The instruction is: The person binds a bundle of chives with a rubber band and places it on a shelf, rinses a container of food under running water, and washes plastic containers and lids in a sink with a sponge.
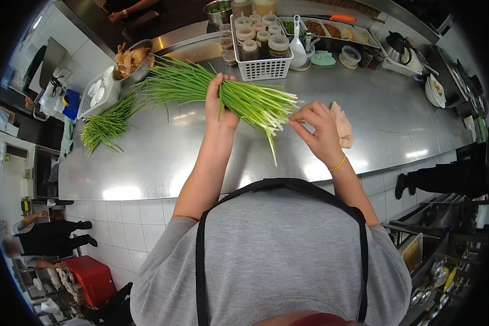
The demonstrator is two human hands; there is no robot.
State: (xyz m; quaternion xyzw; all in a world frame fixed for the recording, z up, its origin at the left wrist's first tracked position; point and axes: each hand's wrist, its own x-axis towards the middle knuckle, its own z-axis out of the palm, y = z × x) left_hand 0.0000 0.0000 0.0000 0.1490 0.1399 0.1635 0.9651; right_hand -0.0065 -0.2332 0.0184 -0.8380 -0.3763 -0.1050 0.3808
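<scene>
My left hand (pixel 220 111) is closed around a thick bunch of chives (pixel 250 99), held above the steel table. Their long green tips fan out to the left and the white ends point right, with a stalk or two hanging below the rest. At those white ends, my right hand (pixel 319 130) has its thumb and fingertips drawn together in a pinch; anything between them is too small to make out. A second pile of chives (pixel 110 120) lies on the table to the left. Just beyond my right hand lies a crumpled pinkish cloth (pixel 341 126).
Along the back of the steel table (pixel 163 163) stand a white basket (pixel 263 69) of bottles, a white scoop (pixel 297 46) and trays of ingredients (pixel 331 30). A metal bowl (pixel 141 68) of poultry sits at the back left. Other people stand left, right and across the table.
</scene>
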